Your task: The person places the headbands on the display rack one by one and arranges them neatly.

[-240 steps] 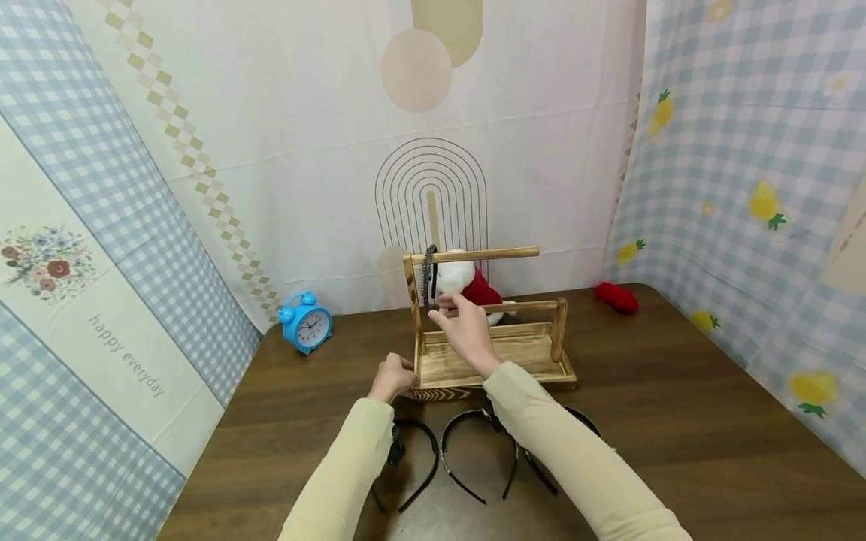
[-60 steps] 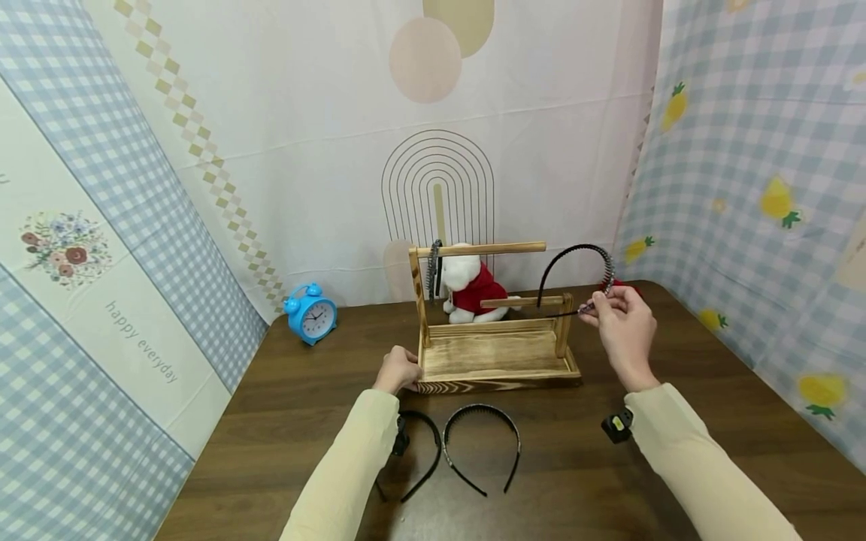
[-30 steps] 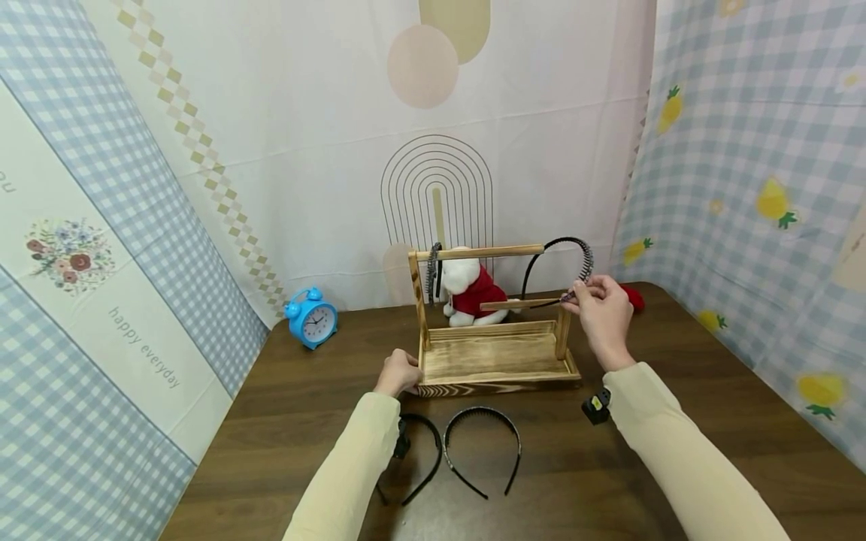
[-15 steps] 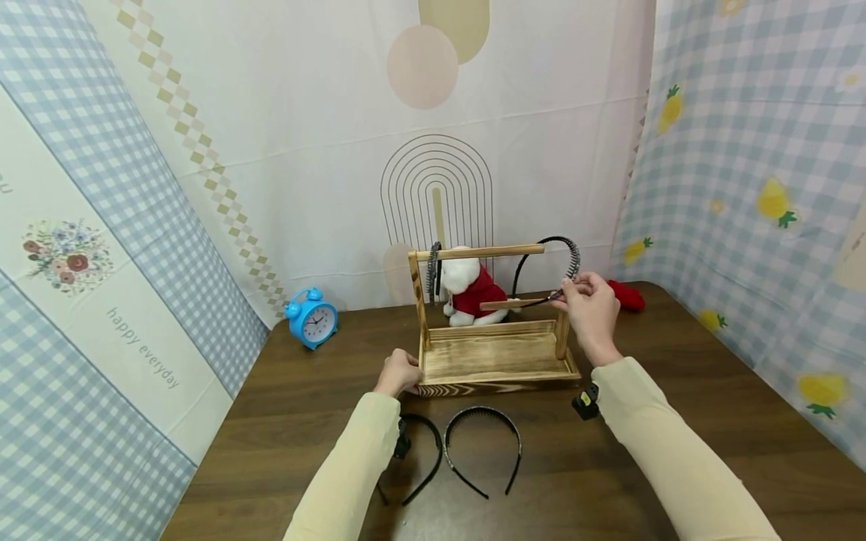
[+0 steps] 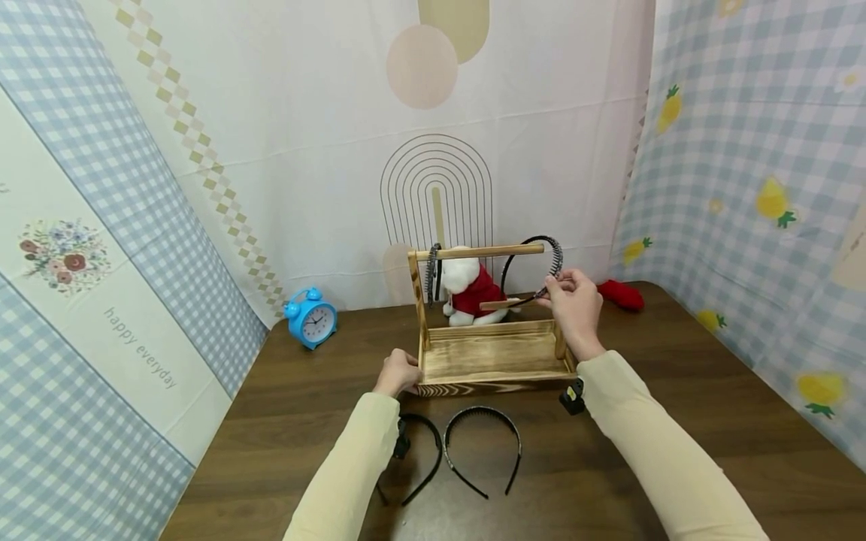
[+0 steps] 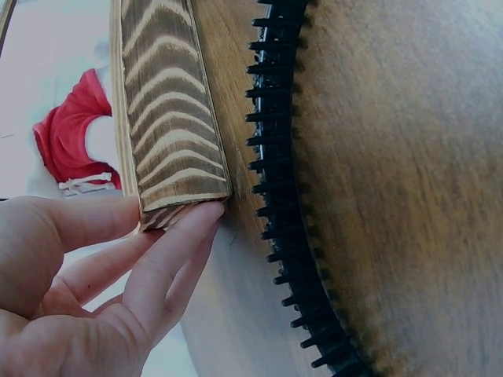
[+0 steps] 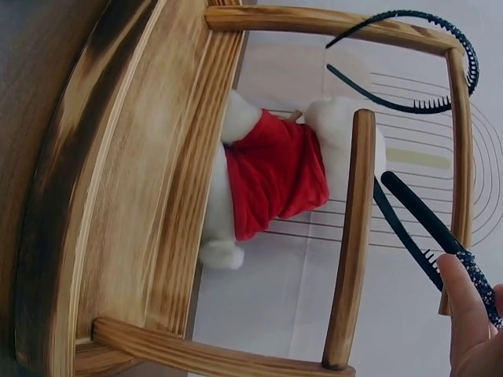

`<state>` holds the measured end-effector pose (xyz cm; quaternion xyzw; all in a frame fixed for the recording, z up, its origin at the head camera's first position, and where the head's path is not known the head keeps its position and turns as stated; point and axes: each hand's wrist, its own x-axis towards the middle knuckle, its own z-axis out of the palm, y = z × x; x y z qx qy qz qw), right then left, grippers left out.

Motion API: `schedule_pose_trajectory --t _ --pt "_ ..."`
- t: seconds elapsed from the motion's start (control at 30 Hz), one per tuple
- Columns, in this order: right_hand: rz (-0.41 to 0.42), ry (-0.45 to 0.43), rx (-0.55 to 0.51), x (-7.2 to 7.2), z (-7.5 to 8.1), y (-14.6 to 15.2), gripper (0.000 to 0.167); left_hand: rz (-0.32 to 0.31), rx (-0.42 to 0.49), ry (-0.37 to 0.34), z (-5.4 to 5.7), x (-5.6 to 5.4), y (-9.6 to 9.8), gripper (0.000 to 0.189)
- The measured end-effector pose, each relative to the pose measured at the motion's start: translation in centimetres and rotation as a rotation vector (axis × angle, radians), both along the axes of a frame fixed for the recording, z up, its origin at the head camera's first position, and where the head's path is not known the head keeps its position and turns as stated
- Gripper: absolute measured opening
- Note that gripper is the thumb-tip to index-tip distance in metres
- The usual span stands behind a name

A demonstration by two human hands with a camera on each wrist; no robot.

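Note:
My left hand [image 5: 398, 372] grips the front left corner of a wooden rack [image 5: 497, 387]; in the left wrist view thumb and fingers pinch that striped corner. My right hand [image 5: 575, 304] pinches a black toothed headband [image 5: 557, 255] with sparkly trim by one side. Its loop stands upright at the free right end of the upper bar [image 5: 487, 252], which overlaps the loop in the head view. Another toothed headband [image 5: 431, 274] hangs at the bar's left end, also seen in the right wrist view as a dark headband [image 7: 471, 63]. My right fingertips are partly cut off there.
Two headbands lie before the rack: a toothed one [image 5: 517, 443] and a black one [image 5: 433, 451] partly behind my left sleeve. A white plush toy in red [image 5: 476, 289] sits behind the rack. A blue alarm clock [image 5: 311, 319] stands left, a red object [image 5: 621, 295] right.
Eight seconds ago my right hand was at the hanging headband and another lay at right on the table. Lately it has carried a headband leftward onto the upper bar's end. The left hand stays put.

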<state>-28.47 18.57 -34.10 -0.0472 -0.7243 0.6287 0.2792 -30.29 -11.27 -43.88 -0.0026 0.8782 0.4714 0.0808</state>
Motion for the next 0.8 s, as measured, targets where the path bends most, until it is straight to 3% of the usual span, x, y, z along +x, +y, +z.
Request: schedule_pose_trajectory --t 0.8 --pt "0.001 -0.018 0.174 -0.5 0.4 -2.5 0.020 0.009 0.013 -0.006 0.1 0.2 0.0 0.039"
